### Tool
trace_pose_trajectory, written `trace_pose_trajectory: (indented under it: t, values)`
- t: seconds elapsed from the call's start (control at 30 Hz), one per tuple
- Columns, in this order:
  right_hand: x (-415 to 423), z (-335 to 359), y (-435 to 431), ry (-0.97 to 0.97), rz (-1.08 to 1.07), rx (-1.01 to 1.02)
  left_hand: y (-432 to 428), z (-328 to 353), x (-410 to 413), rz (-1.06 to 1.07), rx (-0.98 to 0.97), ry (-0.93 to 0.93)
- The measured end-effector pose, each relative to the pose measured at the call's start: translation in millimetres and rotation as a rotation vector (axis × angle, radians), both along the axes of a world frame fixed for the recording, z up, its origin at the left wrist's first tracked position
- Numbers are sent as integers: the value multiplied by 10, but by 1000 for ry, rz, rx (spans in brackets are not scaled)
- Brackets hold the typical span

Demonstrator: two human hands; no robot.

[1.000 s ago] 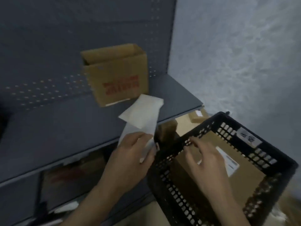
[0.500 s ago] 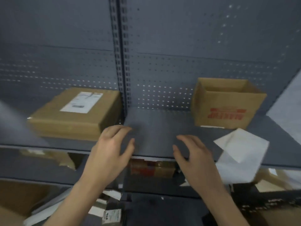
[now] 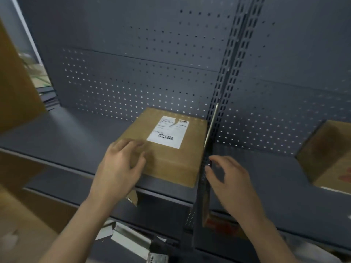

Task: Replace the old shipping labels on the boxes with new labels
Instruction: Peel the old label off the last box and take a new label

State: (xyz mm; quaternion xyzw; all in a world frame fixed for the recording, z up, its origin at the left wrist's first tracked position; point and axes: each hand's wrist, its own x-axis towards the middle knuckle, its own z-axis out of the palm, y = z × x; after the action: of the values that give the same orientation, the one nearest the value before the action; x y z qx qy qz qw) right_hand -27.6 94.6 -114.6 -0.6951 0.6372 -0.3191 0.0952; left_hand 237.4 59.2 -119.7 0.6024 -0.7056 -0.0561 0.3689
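The grey shelf [image 3: 76, 141] runs across the middle of the frame, with the closed cardboard box [image 3: 171, 164] on it at centre, close beside the slotted upright [image 3: 209, 149] on its right. The step looks like taking this box in hand to get at its label. Next, I judge, both hands must close on its sides and draw it forward. The left hand [image 3: 119, 166], lower centre-left, rests on the box's near left corner, fingers spread over the top, blurred, not clamped. The right hand [image 3: 228, 179], lower centre-right, hovers before the upright, fingers loosely curved, holding nothing. The white label [image 3: 168, 132] lies on the box top, seemingly split at its far edge
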Motion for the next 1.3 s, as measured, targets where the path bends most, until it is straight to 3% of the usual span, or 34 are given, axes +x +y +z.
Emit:
trace_pose_trajectory:
  t: [0.37, 0.53, 0.7, 0.8, 1.0, 1.3]
  values:
    - [-206, -57, -741, -4, -62, 149, -673, 68, -241, 10, 46, -85]
    - [-51, -55, -959, -88, -67, 254, -958, 161, -44, 118, 83, -84]
    - [121, -67, -1153, -205, -127, 301, -1239, 167, 199, 153, 506, -89]
    - [243, -36, -1163, -337, -142, 348, -1356, 115, 277, 70, 610, 1]
    - [291, -44, -1091, -433, -295, 320, -1363, 92, 251, -33, 613, 12]
    - [-355, 69, -678, -485, -406, 304, -1065, 75, -323, -225, 534, 193]
